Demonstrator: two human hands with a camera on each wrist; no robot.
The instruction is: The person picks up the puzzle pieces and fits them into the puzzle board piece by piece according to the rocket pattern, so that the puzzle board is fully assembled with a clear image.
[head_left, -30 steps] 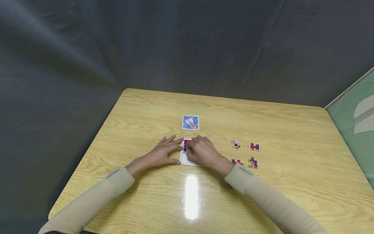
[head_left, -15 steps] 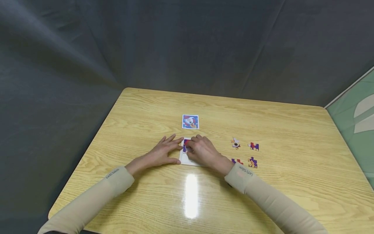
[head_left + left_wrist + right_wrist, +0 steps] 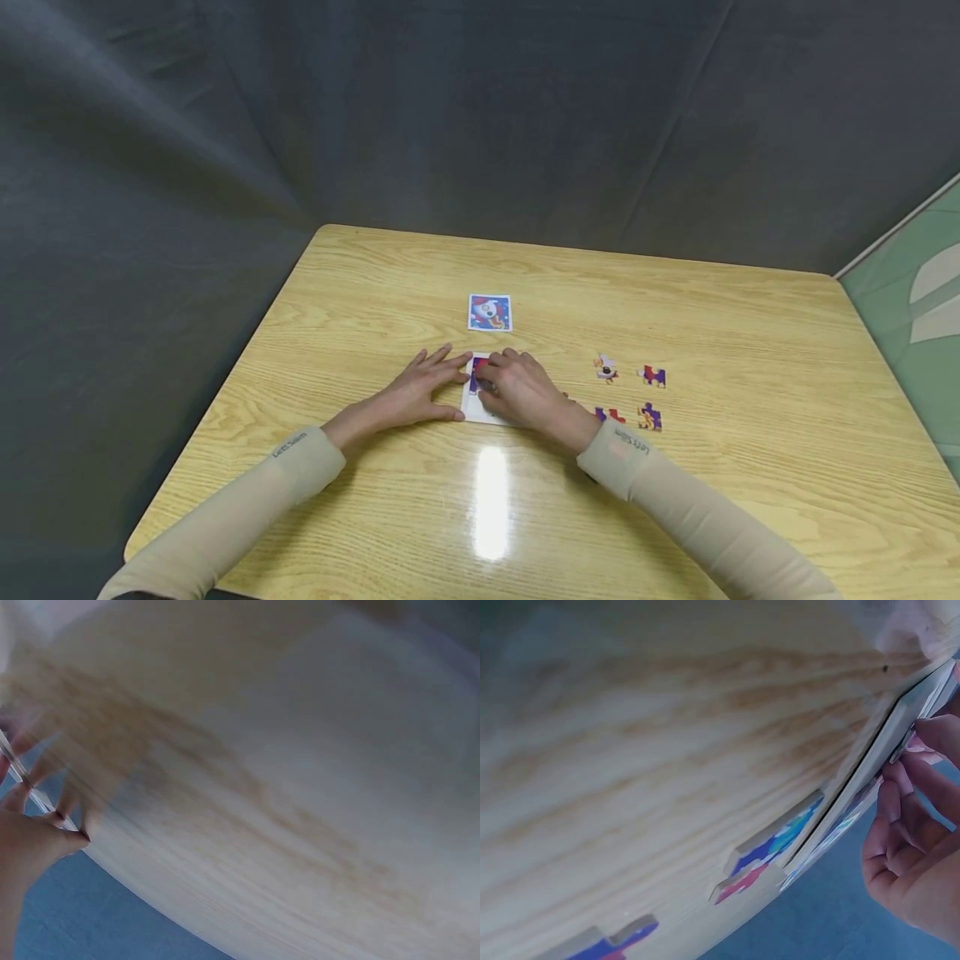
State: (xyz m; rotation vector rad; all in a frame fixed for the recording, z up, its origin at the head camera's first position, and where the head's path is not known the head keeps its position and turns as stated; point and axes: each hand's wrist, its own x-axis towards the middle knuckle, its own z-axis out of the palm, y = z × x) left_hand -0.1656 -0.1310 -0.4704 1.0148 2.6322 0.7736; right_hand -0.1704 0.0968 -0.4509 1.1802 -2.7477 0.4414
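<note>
The left hand point(image 3: 420, 393) lies spread at the left edge of a white puzzle tray point(image 3: 480, 411), its fingertips and thumb touching that edge. In the left wrist view the left hand point(image 3: 37, 840) is seen at the tray's rim. Over the tray, the right hand point(image 3: 525, 390) has its fingers bent. In the right wrist view the right hand point(image 3: 922, 825) pinches a thin puzzle piece point(image 3: 901, 744) between thumb and finger, just at the tray's surface. Purple and red pieces point(image 3: 474, 381) lie in the tray's upper left; the right hand hides much of the rest.
A square picture card point(image 3: 490, 312) lies beyond the tray. To the right are loose pieces: one white point(image 3: 606, 367), one red and purple point(image 3: 652, 376), one purple and orange point(image 3: 650, 417), and purple-red ones point(image 3: 611, 415) near the right sleeve. Dark cloth point(image 3: 480, 125) hangs behind the table.
Both hands stay almost where they were. A bit of a reddish piece now shows beside the right wrist, where it was hidden before.
</note>
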